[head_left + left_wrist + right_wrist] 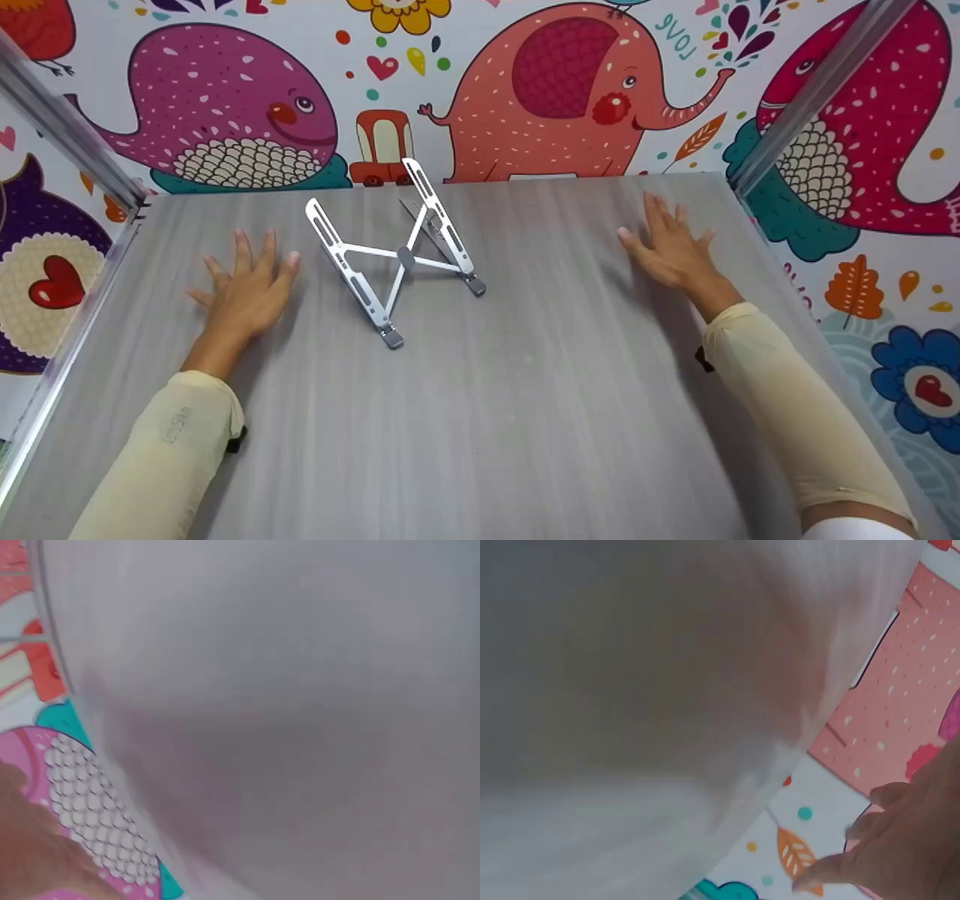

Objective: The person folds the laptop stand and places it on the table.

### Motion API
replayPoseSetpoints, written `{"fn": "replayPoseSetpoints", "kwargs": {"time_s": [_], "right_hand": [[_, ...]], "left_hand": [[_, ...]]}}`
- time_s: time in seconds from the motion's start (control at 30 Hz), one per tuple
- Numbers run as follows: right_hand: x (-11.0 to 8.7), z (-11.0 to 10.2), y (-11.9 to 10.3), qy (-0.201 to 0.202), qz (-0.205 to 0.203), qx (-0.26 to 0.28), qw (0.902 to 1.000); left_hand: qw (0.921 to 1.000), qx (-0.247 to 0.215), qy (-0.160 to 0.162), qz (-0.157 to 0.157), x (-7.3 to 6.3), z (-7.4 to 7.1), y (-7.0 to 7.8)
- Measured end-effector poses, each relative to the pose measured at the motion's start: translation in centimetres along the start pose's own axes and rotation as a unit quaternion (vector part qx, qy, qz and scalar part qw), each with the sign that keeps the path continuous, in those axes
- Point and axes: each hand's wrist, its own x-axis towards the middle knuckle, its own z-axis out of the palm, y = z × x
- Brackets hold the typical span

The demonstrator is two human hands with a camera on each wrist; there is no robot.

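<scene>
A silver folding laptop stand (406, 257) stands unfolded on the grey wood-grain table, left of the middle, its two slotted arms joined by crossed bars. To its left is my left hand (251, 294), fingers spread and holding nothing, apart from the stand. On the far right my right hand (671, 251) also has its fingers spread and empty, well away from the stand. Part of the left hand (45, 847) shows at the lower left of the left wrist view. In the right wrist view the right hand (900, 840) appears at the lower right.
Walls printed with cartoon animals (555, 97) border the grey table (525, 420) at the back and sides. Metal posts (817, 97) rise at both back corners. Pale sleeves (802, 405) cover both forearms.
</scene>
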Motion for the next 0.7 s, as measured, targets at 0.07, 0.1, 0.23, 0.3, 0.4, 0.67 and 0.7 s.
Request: {"fn": "replayPoseSetpoints", "kwargs": {"time_s": [0.07,0.1,0.23,0.3,0.4,0.67,0.7], "right_hand": [[0.1,0.4,-0.7,-0.008,0.001,0.016,0.9998],[0.1,0.7,-1.2,-0.01,0.001,0.023,0.9997],[0.5,1.8,-3.3,-0.01,-0.002,0.053,0.9985],[0.6,2.4,-4.7,-0.008,-0.006,0.072,0.9973],[0.9,3.3,-6.8,-0.001,-0.025,0.105,0.9941],[2.4,5.8,-12.7,0.04,-0.106,0.18,0.977],[2.6,6.2,-13.5,0.043,-0.116,0.195,0.973]], "left_hand": [[0.9992,-0.038,-0.001,-0.009,-0.5,0.2,0.5],[0.9981,-0.061,0.0,-0.013,-0.8,0.2,0.8],[0.9893,-0.145,0.018,-0.007,-1.7,0.4,1.8],[0.9836,-0.178,0.027,-0.001,-2.0,0.4,2.3],[0.9751,-0.219,0.037,-0.004,-2.5,0.4,3.2],[0.9162,-0.389,0.028,-0.092,-3.7,1.1,6.5],[0.9044,-0.414,0.023,-0.101,-3.8,1.2,6.9]]}}
